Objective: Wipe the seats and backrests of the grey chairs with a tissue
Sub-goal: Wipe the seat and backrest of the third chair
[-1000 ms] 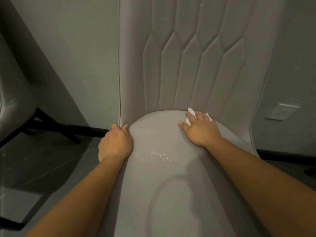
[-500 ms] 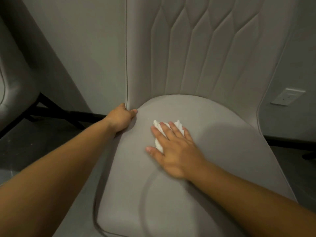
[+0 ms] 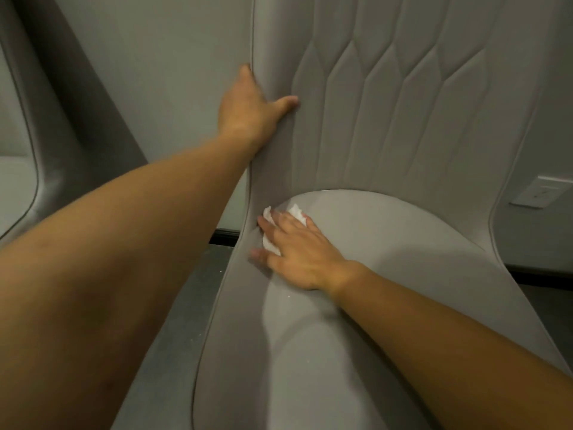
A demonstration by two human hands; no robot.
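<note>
The right hand [image 3: 297, 252] lies flat, fingers extended and spread, pressing a crumpled white tissue [image 3: 273, 231] against the seat [image 3: 387, 259] of the grey chair. The tissue sits at the seat's rear left corner, where the cushion meets the raised left side edge. It shows beyond the fingertips and between thumb and index finger; the rest is hidden under the palm.

The left hand [image 3: 248, 110] grips the left edge of the backrest [image 3: 403, 103], thumb across the front face and fingers wrapped out of view behind.

The backrest rises directly beyond the tissue, so the right hand is the nearer one for any upward stroke onto it. The upholstery is smooth and matte. The backrest carries stitched, elongated hexagonal panels running vertically, and the seat cushion is plain with a rounded rear edge.
</note>
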